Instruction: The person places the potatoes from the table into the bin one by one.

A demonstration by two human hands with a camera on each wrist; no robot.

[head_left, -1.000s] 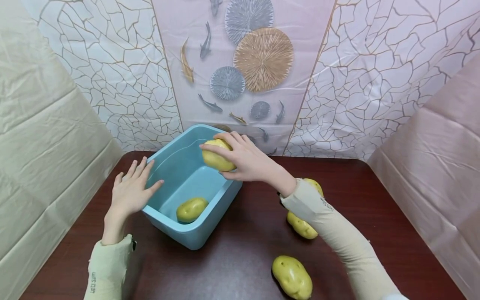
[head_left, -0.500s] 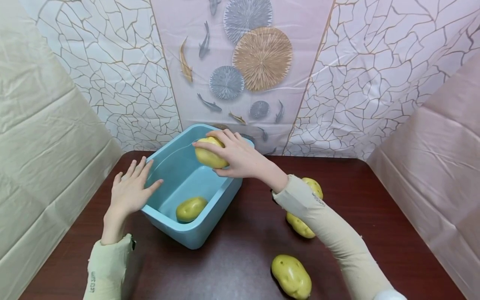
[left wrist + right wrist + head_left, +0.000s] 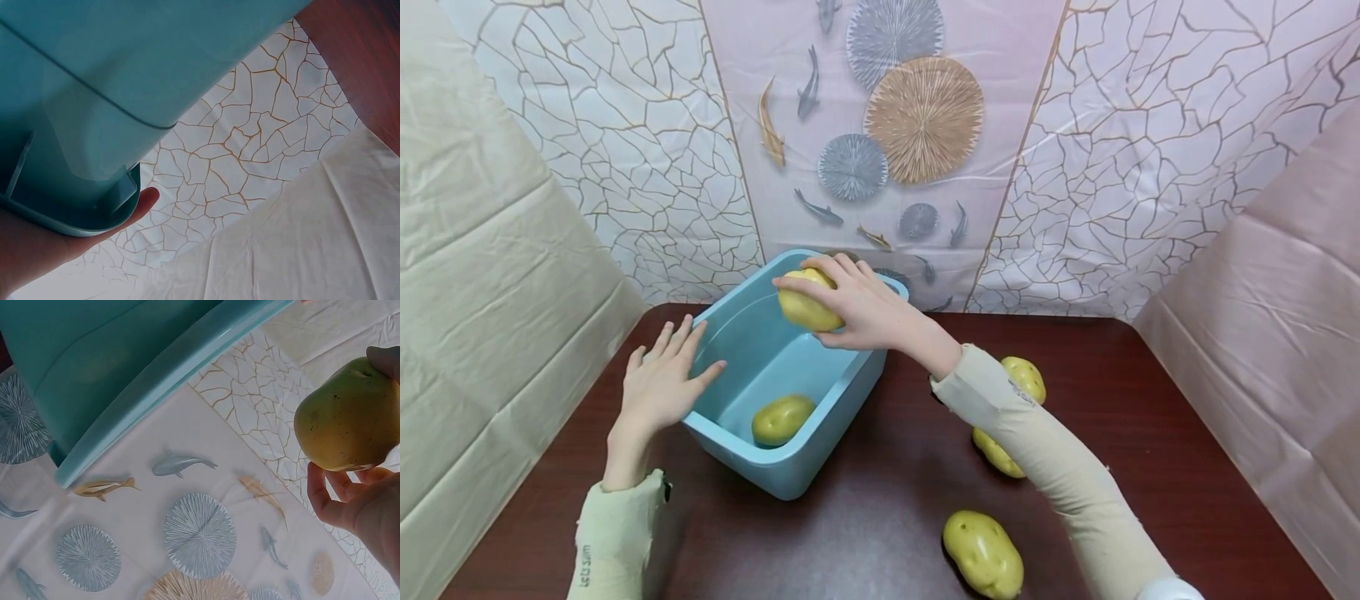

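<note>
My right hand [image 3: 868,308] grips a yellow potato [image 3: 805,307] above the far part of a blue plastic bin [image 3: 850,398]. In the right wrist view, the fingers and thumb hold the potato [image 3: 347,419] from opposite sides, with the bin's rim [image 3: 156,384] beyond. A second, greener potato [image 3: 783,419] lies on the bin's floor near its front corner. My left hand [image 3: 662,379] rests on the bin's left rim, its fingers spread and straight. The left wrist view shows that hand [image 3: 56,250] along the bin's rim, below the bin wall [image 3: 94,125].
On the dark red table [image 3: 880,533], a potato [image 3: 983,552] lies front right. Two more, a far potato [image 3: 1024,377] and a nearer potato [image 3: 996,454], are partly covered by my right sleeve [image 3: 1060,458]. A patterned cloth [image 3: 1075,192] hangs behind the table.
My right hand has moved left with the potato, farther over the bin. The left hand and the other potatoes have stayed in place.
</note>
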